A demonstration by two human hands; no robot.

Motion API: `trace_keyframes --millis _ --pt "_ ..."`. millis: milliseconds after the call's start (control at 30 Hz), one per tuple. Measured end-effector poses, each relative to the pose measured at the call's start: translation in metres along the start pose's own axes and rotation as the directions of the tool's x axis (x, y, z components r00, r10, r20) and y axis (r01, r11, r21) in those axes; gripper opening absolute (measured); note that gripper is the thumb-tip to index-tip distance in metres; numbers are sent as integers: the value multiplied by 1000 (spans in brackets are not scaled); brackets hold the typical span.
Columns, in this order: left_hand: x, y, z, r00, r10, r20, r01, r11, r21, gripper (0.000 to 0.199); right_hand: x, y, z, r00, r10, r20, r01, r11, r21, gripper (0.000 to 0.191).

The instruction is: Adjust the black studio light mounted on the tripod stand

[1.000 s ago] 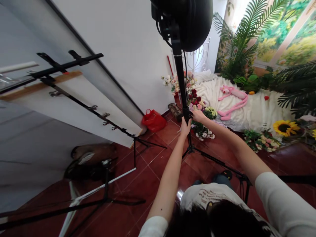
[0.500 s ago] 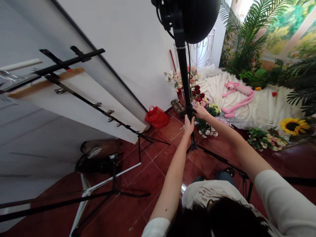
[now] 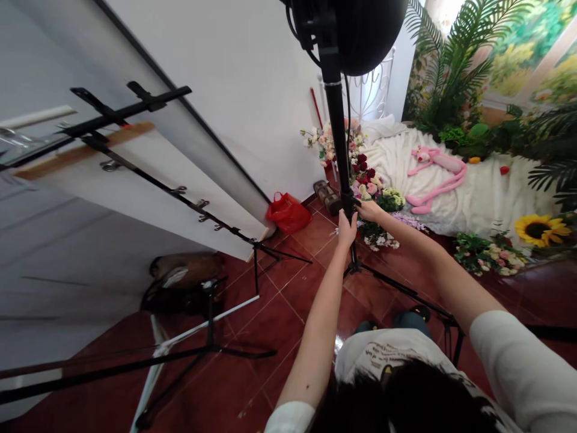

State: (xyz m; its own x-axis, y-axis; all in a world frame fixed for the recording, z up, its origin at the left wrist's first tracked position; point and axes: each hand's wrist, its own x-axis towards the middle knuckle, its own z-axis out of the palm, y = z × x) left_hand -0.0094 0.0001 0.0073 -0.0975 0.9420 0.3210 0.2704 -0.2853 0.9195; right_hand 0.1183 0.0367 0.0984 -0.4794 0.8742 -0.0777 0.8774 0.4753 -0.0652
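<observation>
Light stand (image 3: 339,129), one, black: standing on its spread legs on the red tiled floor (image 3: 288,316), its column rising in front of the person. White printed T-shirt (image 3: 383,355), one: showing at the near edge, dark hair partly covering it. Left hand (image 3: 347,230): holding the column just below the black collar (image 3: 348,203), fingers closing around the tube. Right hand (image 3: 369,210): gripping at the collar from the other side, fingers bending against it, their tips partly hiding behind the fitting. Lamp (image 3: 372,36), one, black, round-backed: sitting atop the column, a cable hanging alongside, the upper edge of the view cutting it off.

To the left, white panel (image 3: 180,201), one: leaning lengthwise beneath a black bar carrying metal clips. Brown bag (image 3: 189,267), one: lying beyond a white tube frame. Red plastic bag (image 3: 288,215), one: resting by the wall.

To the right, sunflower (image 3: 538,230), one, yellow: facing upward. Artificial flowers (image 3: 370,187), mixed: bordering a white blanket (image 3: 487,195). Pink plush panther (image 3: 444,161), one: lying on the blanket. Palm fronds (image 3: 457,66), green: spreading before a garden-window backdrop (image 3: 523,60).
</observation>
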Motion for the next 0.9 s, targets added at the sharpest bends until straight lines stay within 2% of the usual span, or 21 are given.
trace_keyframes --millis 133,267,433,533,667,800,900 --pt "1 -2 1 1000 -3 -16 3 1000 0 58 -3 8 -13 995 -77 67 80 996 -42 44" --pt "0 -2 2 1000 5 -10 -5 1000 11 57 1 11 -21 993 -67 101 68 998 -14 48" --pt "1 -3 0 1000 22 5 -22 1000 4 50 11 11 -29 990 -64 127 64 998 5 41" --pt "1 -2 1 1000 28 -2 -28 1000 8 50 6 10 -30 998 -24 65 24 1000 -3 39" --pt "1 -1 0 1000 16 -5 -16 1000 21 53 -10 5 -16 994 32 -100 -28 999 43 38" --pt "1 1 -1 1000 18 11 -18 1000 8 52 -26 -7 9 949 170 -264 -136 981 142 39" --pt "1 1 0 1000 11 -5 -11 1000 1 57 -39 -15 33 918 215 -334 -153 967 202 46"
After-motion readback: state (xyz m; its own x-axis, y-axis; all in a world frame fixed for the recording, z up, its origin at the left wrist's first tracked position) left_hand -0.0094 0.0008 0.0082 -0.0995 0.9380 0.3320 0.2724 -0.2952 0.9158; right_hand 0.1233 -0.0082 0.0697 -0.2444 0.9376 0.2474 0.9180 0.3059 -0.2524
